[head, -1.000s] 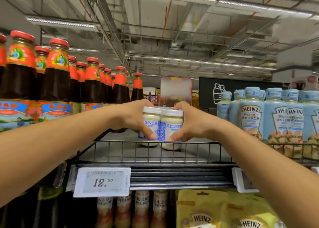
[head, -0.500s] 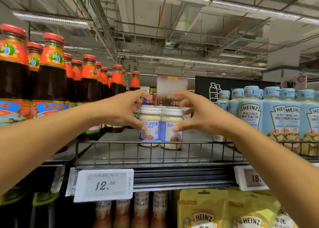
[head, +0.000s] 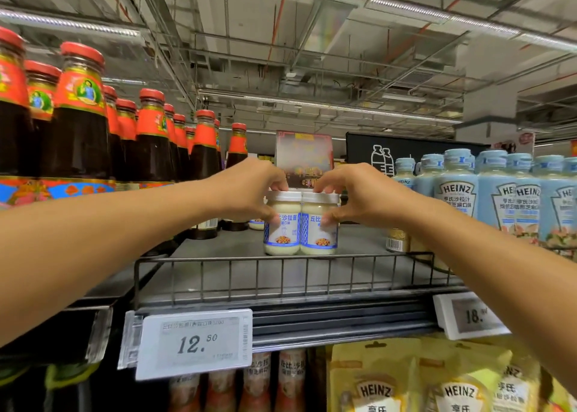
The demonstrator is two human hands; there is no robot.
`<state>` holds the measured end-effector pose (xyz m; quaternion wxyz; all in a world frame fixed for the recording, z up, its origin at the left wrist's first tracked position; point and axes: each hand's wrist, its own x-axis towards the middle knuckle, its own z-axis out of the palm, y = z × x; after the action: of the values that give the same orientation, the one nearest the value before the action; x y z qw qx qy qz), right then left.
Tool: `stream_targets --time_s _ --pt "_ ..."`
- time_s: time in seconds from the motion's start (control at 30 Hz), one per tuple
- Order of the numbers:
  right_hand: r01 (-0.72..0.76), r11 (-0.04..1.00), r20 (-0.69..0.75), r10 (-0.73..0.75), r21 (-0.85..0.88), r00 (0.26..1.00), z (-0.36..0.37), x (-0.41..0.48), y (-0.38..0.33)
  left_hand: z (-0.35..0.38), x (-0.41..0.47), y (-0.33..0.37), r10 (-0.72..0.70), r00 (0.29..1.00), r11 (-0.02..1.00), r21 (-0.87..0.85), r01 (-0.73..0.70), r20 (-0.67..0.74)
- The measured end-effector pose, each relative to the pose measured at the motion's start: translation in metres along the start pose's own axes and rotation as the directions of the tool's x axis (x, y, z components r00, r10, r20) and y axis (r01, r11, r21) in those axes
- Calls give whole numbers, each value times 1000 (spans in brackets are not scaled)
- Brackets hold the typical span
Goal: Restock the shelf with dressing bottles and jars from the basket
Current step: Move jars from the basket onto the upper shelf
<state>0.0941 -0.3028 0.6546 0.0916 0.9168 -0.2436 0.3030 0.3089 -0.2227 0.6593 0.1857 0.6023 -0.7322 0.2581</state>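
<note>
Two white-lidded dressing jars stand side by side on the grey top shelf [head: 218, 249], behind its wire front rail. My left hand [head: 249, 190] holds the left jar [head: 281, 235], fingers over the lid's back edge and thumb on the label. In the same way, my right hand [head: 359, 198] holds the right jar [head: 320, 238]. The two jars touch each other. The basket is out of view.
Dark sauce bottles with red caps [head: 78, 124] crowd the shelf's left side. Light blue Heinz bottles [head: 456, 193] fill the right. Another jar [head: 256, 224] sits further back. Price tags 12.50 [head: 193, 343] and 18 [head: 468, 318] hang below. Yellow Heinz pouches [head: 374, 380] lie on the lower shelf.
Both hands have slid up from the jars' bodies to their lids. The jars stay together on the shelf.
</note>
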Motion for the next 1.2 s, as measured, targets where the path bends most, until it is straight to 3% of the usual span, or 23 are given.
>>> stream_targets --time_s 0.27,0.57,0.83,1.2 --pt "-2 963 110 33 -271 993 7 31 26 23 42 -2 13 996 999 30 -16 86" --pt "56 847 220 73 -529 973 32 78 56 57 99 -23 34 989 994 95 -48 141" --pt "92 805 302 112 -586 947 53 115 70 87 146 -36 63 981 987 136 -89 185" --pt "-52 852 268 221 -521 938 64 133 81 104 167 -40 67 986 984 156 -92 155"
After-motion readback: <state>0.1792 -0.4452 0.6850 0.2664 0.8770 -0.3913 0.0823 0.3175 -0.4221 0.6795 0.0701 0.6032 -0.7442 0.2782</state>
